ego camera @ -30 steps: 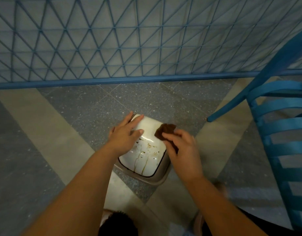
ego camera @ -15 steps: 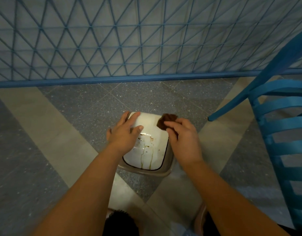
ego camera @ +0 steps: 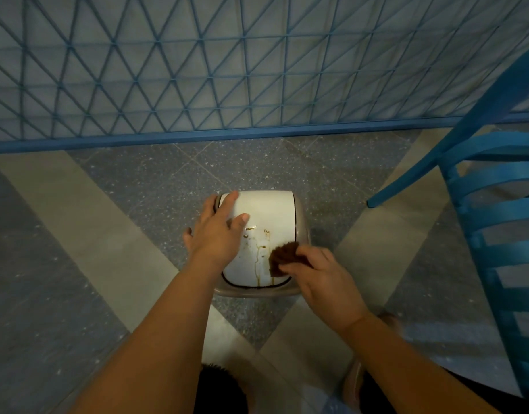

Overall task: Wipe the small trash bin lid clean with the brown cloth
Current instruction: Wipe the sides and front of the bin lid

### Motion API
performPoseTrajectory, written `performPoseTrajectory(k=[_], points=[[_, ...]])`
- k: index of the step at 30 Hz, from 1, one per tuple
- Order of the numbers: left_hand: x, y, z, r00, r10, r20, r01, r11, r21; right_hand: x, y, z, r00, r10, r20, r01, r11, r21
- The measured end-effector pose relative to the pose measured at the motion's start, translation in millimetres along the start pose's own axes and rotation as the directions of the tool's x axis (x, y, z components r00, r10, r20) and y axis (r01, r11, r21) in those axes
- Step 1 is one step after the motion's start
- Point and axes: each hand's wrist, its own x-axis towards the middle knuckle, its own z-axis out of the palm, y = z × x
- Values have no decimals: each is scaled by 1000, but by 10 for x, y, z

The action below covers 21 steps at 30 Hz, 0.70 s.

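A small trash bin stands on the floor with a white lid (ego camera: pixel 269 216) set in a beige rim (ego camera: pixel 303 231). Brown drip streaks run down the lid's near half. My left hand (ego camera: pixel 218 234) lies flat on the lid's left side, fingers spread and pressing on it. My right hand (ego camera: pixel 323 276) pinches a brown cloth (ego camera: pixel 282 259) against the lid's near right part, over the streaks.
A blue slatted chair (ego camera: pixel 496 222) stands close on the right, one leg reaching toward the bin. A blue lattice fence (ego camera: pixel 227 85) with a low rail runs across behind the bin. The floor has grey speckled and beige tiles. My knees show at the bottom.
My right hand has carried the cloth from the lid's far right corner down to its near right part. The left hand stays pressed on the lid's left side.
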Motion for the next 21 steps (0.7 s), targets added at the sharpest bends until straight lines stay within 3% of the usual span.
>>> performPoseTrajectory(k=[2,7,10,17,21], points=[[4,9,3,1000,-10,8,10,1000,27,145,64,-85,999,24,-44,-24,1000,6],[0,15,37,1000,-18,-17,19,1000,21,734,98,-169,928,339,-153,-330,940,80],[-6,16,30,1000,-23,-18,24,999,21,599,4,-72,950,267,-160,-259,964,67],[-3,25,27,1000,-25,-10,25,998,58,-220,-1,180,996,77,48,-75,996,-49],[-7,23,34,1000,-16,-14,17,998,61,177,11,-34,967,220,-125,-212,974,76]])
